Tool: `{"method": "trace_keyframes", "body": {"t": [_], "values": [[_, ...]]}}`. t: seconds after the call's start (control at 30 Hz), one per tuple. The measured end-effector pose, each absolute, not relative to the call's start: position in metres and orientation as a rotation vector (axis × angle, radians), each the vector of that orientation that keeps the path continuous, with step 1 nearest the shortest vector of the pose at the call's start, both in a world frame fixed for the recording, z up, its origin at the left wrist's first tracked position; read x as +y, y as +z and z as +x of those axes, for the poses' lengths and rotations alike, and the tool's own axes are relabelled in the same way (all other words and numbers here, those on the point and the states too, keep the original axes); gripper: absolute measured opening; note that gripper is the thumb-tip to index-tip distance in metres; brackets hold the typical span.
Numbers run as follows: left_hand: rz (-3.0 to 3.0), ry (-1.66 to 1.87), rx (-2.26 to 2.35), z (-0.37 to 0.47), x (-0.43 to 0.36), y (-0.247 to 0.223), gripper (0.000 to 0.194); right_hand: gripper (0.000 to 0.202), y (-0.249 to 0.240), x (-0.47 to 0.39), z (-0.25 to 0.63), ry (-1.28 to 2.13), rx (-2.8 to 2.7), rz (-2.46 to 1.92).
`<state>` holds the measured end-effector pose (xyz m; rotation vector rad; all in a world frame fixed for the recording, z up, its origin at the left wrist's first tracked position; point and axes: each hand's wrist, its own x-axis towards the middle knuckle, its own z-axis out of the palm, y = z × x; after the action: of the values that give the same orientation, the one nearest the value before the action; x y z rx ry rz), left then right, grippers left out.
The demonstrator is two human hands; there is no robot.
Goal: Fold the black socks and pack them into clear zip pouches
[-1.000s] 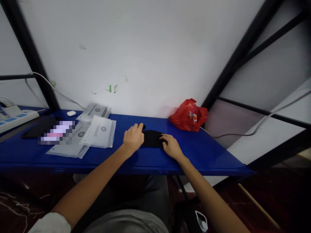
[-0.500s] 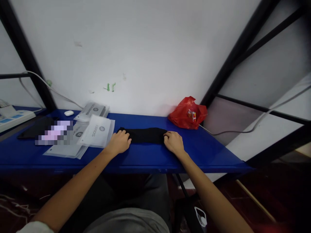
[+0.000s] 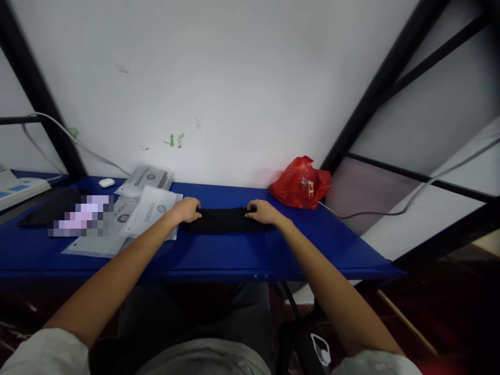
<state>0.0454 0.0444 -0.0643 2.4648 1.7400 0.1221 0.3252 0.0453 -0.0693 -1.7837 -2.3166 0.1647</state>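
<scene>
A long, narrow strip of folded black cloth point(image 3: 224, 221) lies flat on the blue tabletop in front of me; what kind of item it is I cannot make out. At its left end, my left hand point(image 3: 188, 210) is closed, thumb and fingers pinching the far edge. Over the right part, my right hand point(image 3: 262, 211) likewise pinches the far edge between thumb and fingers. The cloth stretches between both hands, and its right end sticks out under my right wrist.
Left of the cloth lie plastic zip bags point(image 3: 150, 211) with printed logos, a blurred phone-like patch point(image 3: 84, 213), a white earbud case point(image 3: 107, 183) and a power strip point(image 3: 23, 191). A red plastic bag point(image 3: 300, 183) sits at the back right by the black frame.
Both hands have shifted from the ends of the cloth to its far edge. My left hand moved slightly left and away from me; my right hand moved left.
</scene>
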Motion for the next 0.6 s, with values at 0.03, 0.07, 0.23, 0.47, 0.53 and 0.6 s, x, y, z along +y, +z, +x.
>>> {"method": "trace_keyframes", "body": {"t": [0.03, 0.07, 0.23, 0.47, 0.53, 0.6], "values": [[2.450, 0.130, 1.746, 0.045, 0.046, -0.064, 0.029, 0.027, -0.068, 0.048, 0.326, 0.176, -2.319, -1.787], [2.434, 0.135, 1.753, 0.044, 0.048, -0.064, 0.029, 0.029, -0.066, 0.050, 0.326, 0.189, -2.321, -1.789], [2.380, 0.168, 1.758, 0.043, 0.052, -0.063, 0.026, 0.021, -0.061, 0.057, 0.325, 0.246, -2.332, -1.780], [2.413, 0.468, 1.762, 0.042, 0.044, -0.050, 0.025, 0.010, -0.053, 0.057, 0.319, 0.120, -2.201, -1.678], [2.448, 0.663, 1.667, 0.039, 0.031, -0.038, 0.021, 0.013, -0.047, 0.046, 0.319, 0.064, -2.138, -1.617], [2.458, 0.855, 1.473, 0.032, 0.014, -0.025, 0.017, 0.014, -0.038, 0.026, 0.321, 0.043, -2.116, -1.489]]}}
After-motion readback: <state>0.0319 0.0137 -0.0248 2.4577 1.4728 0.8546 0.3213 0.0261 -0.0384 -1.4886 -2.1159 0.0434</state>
